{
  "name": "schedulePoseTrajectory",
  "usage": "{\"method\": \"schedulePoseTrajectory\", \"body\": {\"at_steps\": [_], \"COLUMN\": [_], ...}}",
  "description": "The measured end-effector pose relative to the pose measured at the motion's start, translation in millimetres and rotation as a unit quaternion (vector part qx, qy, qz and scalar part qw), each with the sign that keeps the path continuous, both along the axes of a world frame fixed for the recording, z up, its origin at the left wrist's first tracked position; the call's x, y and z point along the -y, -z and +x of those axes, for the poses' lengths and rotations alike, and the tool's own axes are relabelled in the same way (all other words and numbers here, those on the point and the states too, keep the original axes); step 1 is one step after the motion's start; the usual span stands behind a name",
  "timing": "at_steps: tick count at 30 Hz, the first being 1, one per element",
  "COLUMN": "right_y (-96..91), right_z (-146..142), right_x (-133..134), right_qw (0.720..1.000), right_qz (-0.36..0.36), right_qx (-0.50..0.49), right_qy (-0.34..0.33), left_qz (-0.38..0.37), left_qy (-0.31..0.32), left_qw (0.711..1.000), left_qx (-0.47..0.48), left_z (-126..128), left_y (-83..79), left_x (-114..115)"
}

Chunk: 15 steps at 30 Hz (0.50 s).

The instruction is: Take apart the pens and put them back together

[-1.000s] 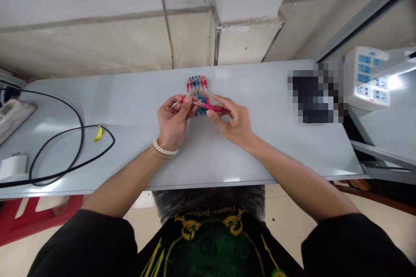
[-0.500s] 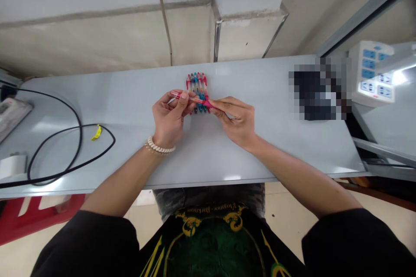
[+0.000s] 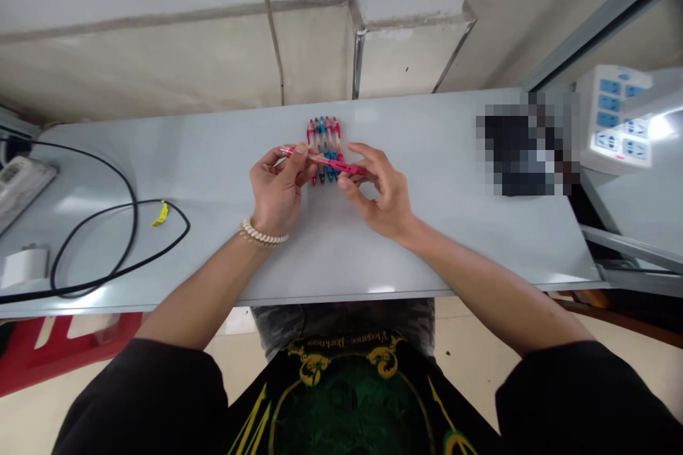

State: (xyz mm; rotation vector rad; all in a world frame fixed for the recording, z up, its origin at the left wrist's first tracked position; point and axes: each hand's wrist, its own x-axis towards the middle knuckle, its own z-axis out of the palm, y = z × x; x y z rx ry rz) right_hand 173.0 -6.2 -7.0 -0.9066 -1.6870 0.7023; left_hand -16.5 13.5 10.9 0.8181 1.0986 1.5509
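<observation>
Holding a pink-red pen [image 3: 325, 161] crosswise above a row of pens [image 3: 324, 131] — the pen has a translucent barrel w/ a more solid pink section toward its right end. Row: approx. 5–6 red and blue pens, lying parallel and close together on a pale grey table [image 3: 427, 263], centre of view. Contact between held pen and row: cannot tell.

L hand [image 3: 278, 185]: closed grip, thumb and fingers pinching the pen's left part. Shell-type bracelet [image 3: 261, 233] on L wrist.

R hand [image 3: 381, 192]: half open, thumb and index spread, other fingers at the pen's right end. Whether it has hold: cannot tell.

Table, L side: black cable [image 3: 189, 226] in loose loops, small yellow tag [image 3: 160, 215] beside it. R side: pixelated dark object [image 3: 526, 146], near a white power strip [image 3: 613, 117] w/ blue sockets.
</observation>
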Motion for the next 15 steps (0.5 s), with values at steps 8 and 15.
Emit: {"method": "schedulePoseTrajectory", "body": {"at_steps": [8, 15], "right_y": [1.3, 5.4], "right_z": [1.0, -4.0], "right_x": [-1.6, 0.8], "right_qw": [0.999, 0.991], "right_qz": [-0.017, -0.086], "right_qx": [-0.041, -0.105], "right_qy": [0.003, -0.014], "left_qz": [-0.01, 0.011], "left_qy": [0.017, 0.007], "left_qw": [1.0, 1.0], "left_qx": [-0.011, 0.013], "left_z": [1.3, -0.7], "left_y": [-5.0, 2.6], "left_x": [3.8, 0.6]}}
